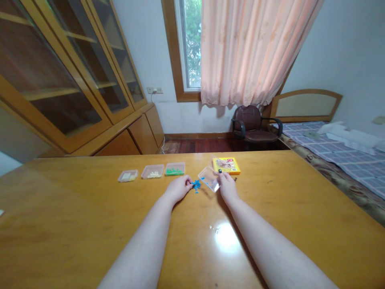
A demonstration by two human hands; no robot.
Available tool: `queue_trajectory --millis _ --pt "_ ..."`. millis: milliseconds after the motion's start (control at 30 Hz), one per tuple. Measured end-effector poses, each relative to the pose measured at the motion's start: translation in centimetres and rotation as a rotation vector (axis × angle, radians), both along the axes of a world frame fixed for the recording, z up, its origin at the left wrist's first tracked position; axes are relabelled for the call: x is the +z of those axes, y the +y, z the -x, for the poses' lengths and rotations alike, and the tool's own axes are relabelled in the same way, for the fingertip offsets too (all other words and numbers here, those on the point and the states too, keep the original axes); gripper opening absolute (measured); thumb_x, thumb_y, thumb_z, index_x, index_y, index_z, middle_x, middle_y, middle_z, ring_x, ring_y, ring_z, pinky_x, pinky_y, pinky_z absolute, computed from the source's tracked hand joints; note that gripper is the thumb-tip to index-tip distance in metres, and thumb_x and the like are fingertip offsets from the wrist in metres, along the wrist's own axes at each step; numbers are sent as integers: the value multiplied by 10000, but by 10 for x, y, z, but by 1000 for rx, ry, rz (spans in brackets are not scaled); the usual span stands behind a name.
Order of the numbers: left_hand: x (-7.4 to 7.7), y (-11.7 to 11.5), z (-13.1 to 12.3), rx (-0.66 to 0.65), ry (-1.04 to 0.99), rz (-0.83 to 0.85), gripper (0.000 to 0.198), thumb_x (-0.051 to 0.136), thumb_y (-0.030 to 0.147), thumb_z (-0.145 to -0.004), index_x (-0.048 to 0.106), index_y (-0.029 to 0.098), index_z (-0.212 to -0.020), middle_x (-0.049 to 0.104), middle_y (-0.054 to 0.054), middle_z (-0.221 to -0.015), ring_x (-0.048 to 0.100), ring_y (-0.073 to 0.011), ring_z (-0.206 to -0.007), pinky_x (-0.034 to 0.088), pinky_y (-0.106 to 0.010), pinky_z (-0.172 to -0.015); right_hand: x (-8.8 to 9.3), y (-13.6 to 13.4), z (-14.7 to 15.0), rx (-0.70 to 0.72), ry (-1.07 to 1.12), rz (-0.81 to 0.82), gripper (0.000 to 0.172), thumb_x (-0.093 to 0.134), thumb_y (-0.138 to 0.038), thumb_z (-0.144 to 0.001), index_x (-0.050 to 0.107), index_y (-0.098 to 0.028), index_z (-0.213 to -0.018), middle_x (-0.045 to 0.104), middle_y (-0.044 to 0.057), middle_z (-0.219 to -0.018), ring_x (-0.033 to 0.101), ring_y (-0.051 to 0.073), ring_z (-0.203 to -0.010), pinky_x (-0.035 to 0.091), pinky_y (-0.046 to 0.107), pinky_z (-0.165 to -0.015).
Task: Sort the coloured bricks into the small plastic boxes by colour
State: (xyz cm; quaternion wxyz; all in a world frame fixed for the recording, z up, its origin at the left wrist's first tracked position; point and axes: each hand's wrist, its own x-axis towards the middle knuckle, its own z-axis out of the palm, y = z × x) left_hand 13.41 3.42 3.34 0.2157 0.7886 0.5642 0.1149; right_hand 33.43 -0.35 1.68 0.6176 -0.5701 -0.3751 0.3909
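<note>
Currently R hand (227, 186) holds clear box (211, 182); yellow pkg (232, 165) unreadable.

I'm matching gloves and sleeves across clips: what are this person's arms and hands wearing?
The left arm and right arm show no sleeves, watch or bracelet. The left hand and right hand are gloveless. Fingernail details are too small to tell.
</note>
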Motion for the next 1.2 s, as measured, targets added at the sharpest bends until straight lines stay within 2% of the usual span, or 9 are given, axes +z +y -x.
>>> queue_trajectory --millis 267,467,533,600,700,800,900,1000,1200 --pt "2 -1 -9 79 -306 -163 171 461 277 -809 563 180 -908 577 -3 -753 507 -124 -643 395 -232 -609 2 -1 2 22 -52 -4 312 485 -463 -722 615 -180 -702 592 2 -547 525 169 -571 384 272 -583" --pt "11 -10 -15 -172 -328 -251 221 486 281 -814 572 211 -1006 589 -24 -913 524 -148 -829 409 -254 -759 -3 0 4 86 -77 -46 278 491 -441 -724 560 -191 -622 578 -6 -542 517 159 -556 383 263 -573" --pt "13 -9 -11 -135 -300 -277 248 464 264 -821 537 204 -1050 580 -34 -942 522 -153 -858 401 -260 -775 -3 0 2 62 -58 -32 280 476 -435 -733 574 -187 -651 572 -10 -536 510 154 -543 377 260 -566" --pt "14 -6 -4 -2 -242 -293 207 430 261 -831 533 183 -993 581 -46 -919 525 -159 -838 395 -262 -743 -2 1 0 33 -38 -15 300 472 -448 -733 599 -177 -701 576 -9 -537 507 154 -542 374 261 -568" --pt "14 -1 9 107 -88 -204 215 396 331 -847 541 177 -816 595 -44 -795 530 -162 -727 360 -248 -615 -2 2 -2 4 -7 1 328 491 -470 -716 612 -166 -735 592 -2 -547 512 157 -552 372 266 -578" --pt "14 0 18 28 43 -16 262 472 420 -793 533 183 -699 595 -23 -691 517 -153 -623 294 -234 -522 -1 2 -2 -5 4 11 315 486 -461 -718 609 -171 -743 599 -4 -548 517 161 -556 374 269 -580" --pt "13 -3 20 -55 83 86 236 582 422 -701 538 191 -696 598 -3 -673 509 -145 -594 268 -226 -500 1 1 0 -21 -21 17 306 467 -447 -733 610 -176 -746 604 0 -551 524 166 -562 379 270 -580" --pt "15 -5 18 -97 82 100 197 611 377 -677 540 196 -713 600 7 -685 507 -138 -605 272 -220 -506 3 0 0 -29 -25 20 310 458 -442 -737 614 -175 -755 608 3 -555 532 169 -574 384 270 -588" --pt "16 -9 12 -141 65 25 174 488 335 -779 529 196 -682 591 2 -700 517 -137 -641 285 -223 -534 2 1 0 -11 -29 15 331 460 -459 -737 628 -175 -768 607 1 -558 538 173 -584 390 275 -593"
